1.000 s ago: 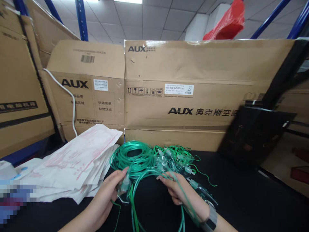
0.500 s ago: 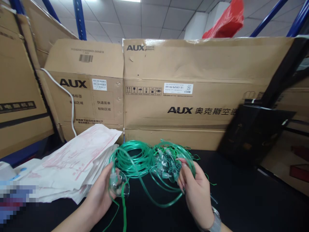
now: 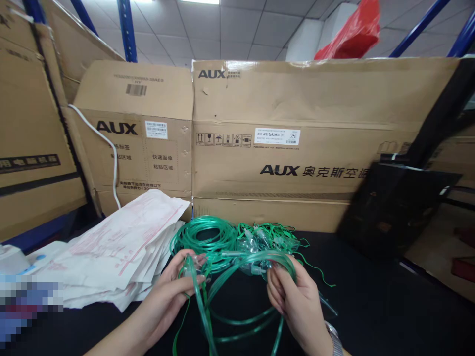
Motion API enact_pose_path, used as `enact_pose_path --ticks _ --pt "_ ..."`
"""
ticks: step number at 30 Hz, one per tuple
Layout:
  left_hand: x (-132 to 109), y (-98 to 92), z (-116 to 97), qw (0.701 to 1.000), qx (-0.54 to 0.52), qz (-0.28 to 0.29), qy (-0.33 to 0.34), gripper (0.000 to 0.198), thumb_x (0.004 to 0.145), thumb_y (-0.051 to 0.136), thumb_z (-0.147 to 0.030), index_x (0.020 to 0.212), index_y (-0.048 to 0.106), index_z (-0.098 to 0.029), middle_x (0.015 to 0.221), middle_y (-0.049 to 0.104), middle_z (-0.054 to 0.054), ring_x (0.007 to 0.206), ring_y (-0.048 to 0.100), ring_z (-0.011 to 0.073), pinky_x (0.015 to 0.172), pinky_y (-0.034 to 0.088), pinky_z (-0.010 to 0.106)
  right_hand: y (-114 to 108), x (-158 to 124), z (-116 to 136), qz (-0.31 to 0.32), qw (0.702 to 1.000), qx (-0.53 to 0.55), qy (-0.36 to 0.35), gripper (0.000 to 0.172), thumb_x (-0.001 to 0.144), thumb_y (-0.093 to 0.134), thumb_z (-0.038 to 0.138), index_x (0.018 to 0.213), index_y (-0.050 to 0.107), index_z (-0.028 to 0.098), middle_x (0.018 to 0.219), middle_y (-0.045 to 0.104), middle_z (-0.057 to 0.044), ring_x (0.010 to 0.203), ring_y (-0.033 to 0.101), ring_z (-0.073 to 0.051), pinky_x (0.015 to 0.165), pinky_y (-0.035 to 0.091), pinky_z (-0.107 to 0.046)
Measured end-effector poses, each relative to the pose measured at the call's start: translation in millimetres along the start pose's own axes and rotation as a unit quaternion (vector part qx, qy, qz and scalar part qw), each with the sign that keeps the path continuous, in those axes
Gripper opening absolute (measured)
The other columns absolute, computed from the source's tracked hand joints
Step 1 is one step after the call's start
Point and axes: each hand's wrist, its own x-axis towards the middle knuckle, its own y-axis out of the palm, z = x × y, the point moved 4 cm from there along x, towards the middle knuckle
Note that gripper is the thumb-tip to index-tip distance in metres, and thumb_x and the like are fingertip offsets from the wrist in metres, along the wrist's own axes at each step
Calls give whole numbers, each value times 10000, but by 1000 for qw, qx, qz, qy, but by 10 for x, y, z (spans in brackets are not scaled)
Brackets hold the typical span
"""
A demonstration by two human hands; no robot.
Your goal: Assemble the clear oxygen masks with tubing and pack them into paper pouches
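The left hand [image 3: 172, 294] has its fingertips pinched on a clear fitting [image 3: 192, 269] at one end of a green tube [image 3: 270, 254]. The right hand [image 3: 297, 296] is closed round the same tube, where its arc comes down to the fingers. Between the two hands the tube bows upward, and below them its loops hang slack toward the person. I'd judge the step to be gathering this one tube into a coil, with a few turns made. Another turn would call for the left pinch to hold firm while the right fingers feed slack without snagging. Just beyond the fingertips lies a heap of green tubing [image 3: 208, 236], near enough to tangle. Left of the left hand sit white paper pouches [image 3: 122, 242]. All of it rests on a black table [image 3: 371, 306], with cardboard boxes [image 3: 297, 163] well behind.
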Motion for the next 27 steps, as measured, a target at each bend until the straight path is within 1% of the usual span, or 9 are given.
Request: enact_pose_path --ticks 4,7,11,14,16,18,22,24,27 --pt "2 27 6 1000 -19 9 2 401 577 718 -103 901 543 -261 1006 624 10 991 570 249 855 440 417 16 7 -42 21 999 -30 33 194 760 562 381 763 499 198 441 262 113 332 208 -30 293 214 -134" --pt "1 53 10 999 -34 31 -4 455 630 698 -142 1024 513 -272 950 652 32 934 604 250 862 430 457 23 18 -67 25 997 -40 65 231 747 568 395 827 514 185 434 258 120 329 195 -26 287 200 -129" --pt "-7 91 30 994 -32 95 -43 630 723 601 -125 1268 329 -281 985 666 81 1047 553 274 925 373 464 14 53 -96 5 994 -21 104 262 724 584 388 866 526 176 416 248 130 319 166 -20 275 168 -121" --pt "3 86 10 987 -71 135 -54 796 670 538 -18 1332 207 -313 1008 668 57 1092 522 258 977 314 440 -12 87 -115 -16 992 -10 128 254 715 586 374 869 527 181 415 249 134 316 149 -17 273 149 -114" --pt "17 69 -30 980 -118 153 -53 855 611 507 -2 1337 194 -328 1026 661 37 1124 493 253 997 287 428 -27 106 -132 -17 989 -9 146 224 713 581 356 845 524 184 412 240 136 314 142 -16 273 135 -113" --pt "31 50 -80 973 -161 159 -54 794 634 501 -79 1336 218 -319 1060 642 43 1146 468 266 1001 277 430 -25 114 -158 5 985 -12 172 172 716 570 322 802 524 181 406 225 138 312 137 -15 277 121 -115" --pt "54 36 -145 970 -190 141 -50 603 785 450 -357 1341 231 -273 1122 601 86 1141 469 286 1004 270 441 10 94 -215 70 971 -37 227 107 722 537 278 735 531 172 399 223 136 298 134 -11 277 105 -122" --pt "54 48 -138 976 -167 135 -42 575 818 441 -334 1344 219 -266 1117 603 83 1133 481 267 1019 252 419 41 66 -241 113 958 -62 257 111 724 527 272 715 545 163 395 238 130 292 143 -11 269 101 -128" --pt "24 77 -84 983 -108 147 -32 599 808 477 -143 1338 232 -273 1084 622 65 1132 485 241 1032 227 405 89 15 -279 186 932 -114 290 140 736 525 270 698 579 146 371 255 124 284 149 -11 261 98 -139"
